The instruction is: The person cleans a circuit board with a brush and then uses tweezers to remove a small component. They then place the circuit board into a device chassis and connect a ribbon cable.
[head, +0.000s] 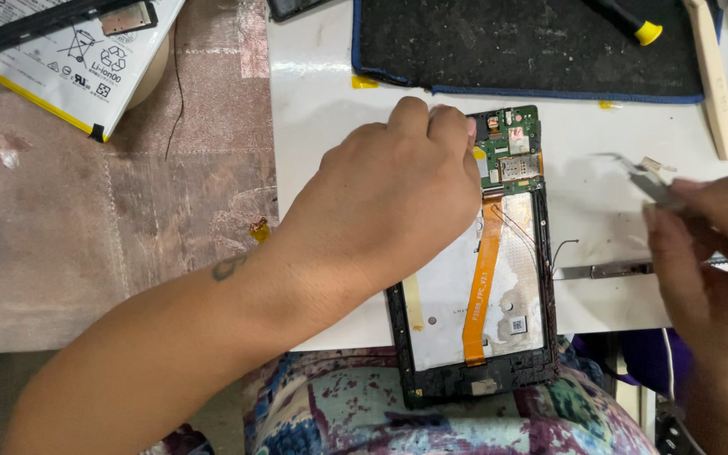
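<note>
Tablet: opened, back cover off, lying lengthwise at the near edge of the white table, its lower end overhanging the person's lap.
Table surface: white board beside a brownish worn cloth; a dark work mat with blue edging lies at the far side.
Battery pack: white, flat, set aside at far left on the cloth, well apart from the tablet.
Left hand: rests on the tablet's upper left part, fingers curled down near the green circuit board; it presses or steadies the frame, but whether the fingertips pinch anything I cannot tell.
Right hand: at the right edge, grip clenched on metal tweezers, tips pointing left toward the board, not touching it.
Orange ribbon cable: runs from below the board down the silver shield plate to the lower end.
Thin wires: loose, trailing off the tablet's right edge.
Other tools: a pale plastic pry stick and a yellow-tipped screwdriver at far right.
Step in hand (judged): board-level disassembly, frame held steady while tweezers are readied.
Next move calls for: fine tip placement at a connector; steady left-hand pressure; care near the loose wires.
</note>
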